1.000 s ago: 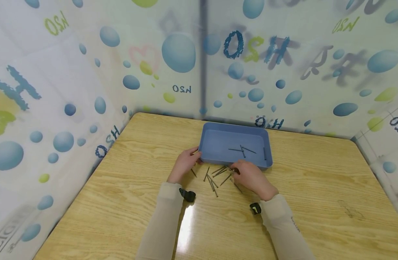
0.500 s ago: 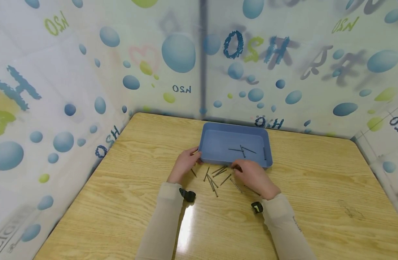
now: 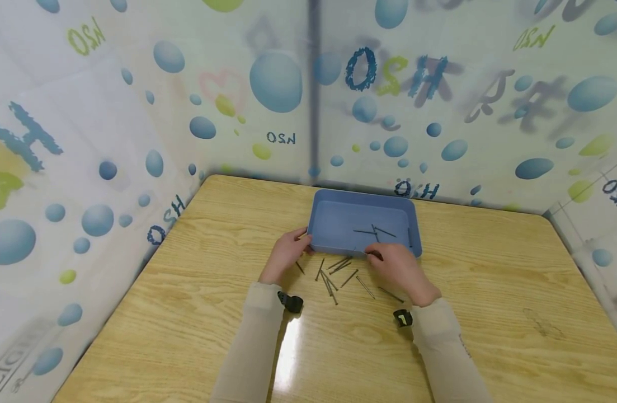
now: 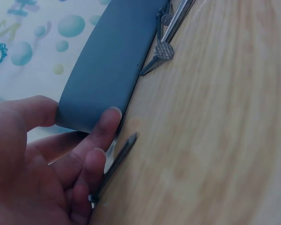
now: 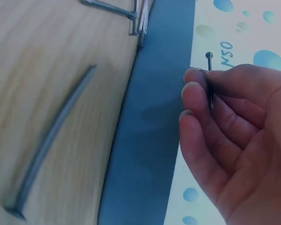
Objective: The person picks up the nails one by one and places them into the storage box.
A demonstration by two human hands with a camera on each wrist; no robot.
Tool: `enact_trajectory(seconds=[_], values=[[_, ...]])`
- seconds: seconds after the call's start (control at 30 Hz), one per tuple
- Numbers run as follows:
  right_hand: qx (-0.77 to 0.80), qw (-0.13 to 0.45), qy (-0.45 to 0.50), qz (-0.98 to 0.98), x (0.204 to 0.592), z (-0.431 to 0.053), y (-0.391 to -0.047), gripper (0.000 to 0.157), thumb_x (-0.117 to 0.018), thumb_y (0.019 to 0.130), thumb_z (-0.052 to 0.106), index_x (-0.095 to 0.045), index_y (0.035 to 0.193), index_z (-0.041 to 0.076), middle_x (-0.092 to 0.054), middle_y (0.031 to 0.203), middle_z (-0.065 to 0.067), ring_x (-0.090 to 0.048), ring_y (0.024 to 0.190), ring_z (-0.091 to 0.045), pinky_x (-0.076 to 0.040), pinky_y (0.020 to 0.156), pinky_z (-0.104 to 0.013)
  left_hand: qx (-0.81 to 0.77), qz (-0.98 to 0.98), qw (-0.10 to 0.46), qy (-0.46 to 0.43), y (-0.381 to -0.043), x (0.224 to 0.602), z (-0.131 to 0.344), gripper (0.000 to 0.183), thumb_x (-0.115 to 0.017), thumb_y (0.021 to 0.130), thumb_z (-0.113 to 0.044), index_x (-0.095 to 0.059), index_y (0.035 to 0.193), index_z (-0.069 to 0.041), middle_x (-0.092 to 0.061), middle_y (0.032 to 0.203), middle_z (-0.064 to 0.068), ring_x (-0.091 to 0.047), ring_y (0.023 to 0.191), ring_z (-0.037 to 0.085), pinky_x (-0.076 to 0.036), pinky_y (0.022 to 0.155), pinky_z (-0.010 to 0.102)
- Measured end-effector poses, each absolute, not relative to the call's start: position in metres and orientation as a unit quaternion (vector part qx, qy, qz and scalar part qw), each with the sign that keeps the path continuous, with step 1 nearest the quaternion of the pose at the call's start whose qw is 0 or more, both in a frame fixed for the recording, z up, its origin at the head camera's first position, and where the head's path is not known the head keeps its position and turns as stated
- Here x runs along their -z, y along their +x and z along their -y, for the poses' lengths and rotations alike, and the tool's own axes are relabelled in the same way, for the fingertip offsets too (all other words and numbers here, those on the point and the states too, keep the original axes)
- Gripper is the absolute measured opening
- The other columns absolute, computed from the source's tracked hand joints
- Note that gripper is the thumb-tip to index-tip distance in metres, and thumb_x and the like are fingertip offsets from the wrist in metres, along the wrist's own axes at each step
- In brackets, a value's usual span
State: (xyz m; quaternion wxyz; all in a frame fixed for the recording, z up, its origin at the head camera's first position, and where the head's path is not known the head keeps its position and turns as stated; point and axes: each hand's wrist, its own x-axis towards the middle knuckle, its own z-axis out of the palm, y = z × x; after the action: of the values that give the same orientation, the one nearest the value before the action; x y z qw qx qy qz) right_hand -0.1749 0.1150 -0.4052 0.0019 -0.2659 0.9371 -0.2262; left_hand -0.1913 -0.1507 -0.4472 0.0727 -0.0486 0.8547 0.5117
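At its front left corner, my left hand [image 3: 285, 253] grips the shallow blue tray [image 3: 338, 217], thumb and fingers about the wall. Beside those fingers lies a dark nail [image 4: 116, 165] on the table. My right hand [image 3: 400, 270] pinches a thin nail [image 5: 210, 64] between thumb and fingertips, over the tray's front rim. Its flat head sticks out above the fingers in the right wrist view, while the palm side hides part of the shaft. Several nails [image 3: 385, 231] lie inside the tray towards its right side. More loose nails [image 3: 328, 284] are scattered in front of it.
The wooden table [image 3: 489, 291] carries a bright light reflection near its front. A single nail [image 3: 391, 294] lies beneath the right wrist. Behind and left of the table stand printed fabric walls [image 3: 227, 95] with bubbles and letters.
My right hand has lifted from the nails in front of the tray up to its front rim, holding a nail. One nail under the right wrist has come into view. The left hand stays put.
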Motion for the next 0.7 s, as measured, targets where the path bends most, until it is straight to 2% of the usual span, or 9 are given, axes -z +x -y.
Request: enact_trajectory(seconds=[0.23,0.7], values=[[0.239,-0.009,-0.259,-0.936,0.4,-0.12,-0.181,0.017,-0.058,0.087,0.017,-0.067,0.1,0.011,-0.065,0.085,0.0,-0.049,0.057,-0.005,-0.04,0.053,-0.027,-0.509,-0.857,0.068,-0.042,-0.193,0.448,0.154,0.046,-0.045,0.092,-0.036,-0.044,0.133,-0.018,-0.066,0.075,0.001,-0.058,0.078,0.013,-0.043,0.067,0.029],[0.249,-0.008,-0.236,-0.939,0.401,-0.128,-0.192,0.019,-0.057,0.088,0.017,-0.066,0.103,0.01,-0.064,0.079,0.002,-0.053,0.06,-0.007,-0.041,0.053,-0.028,-0.501,-0.861,0.073,-0.043,-0.192,0.447,0.152,0.043,-0.046,0.092,-0.037,-0.046,0.132,-0.021,-0.066,0.074,-0.001,-0.057,0.077,0.013,-0.044,0.067,0.03]])
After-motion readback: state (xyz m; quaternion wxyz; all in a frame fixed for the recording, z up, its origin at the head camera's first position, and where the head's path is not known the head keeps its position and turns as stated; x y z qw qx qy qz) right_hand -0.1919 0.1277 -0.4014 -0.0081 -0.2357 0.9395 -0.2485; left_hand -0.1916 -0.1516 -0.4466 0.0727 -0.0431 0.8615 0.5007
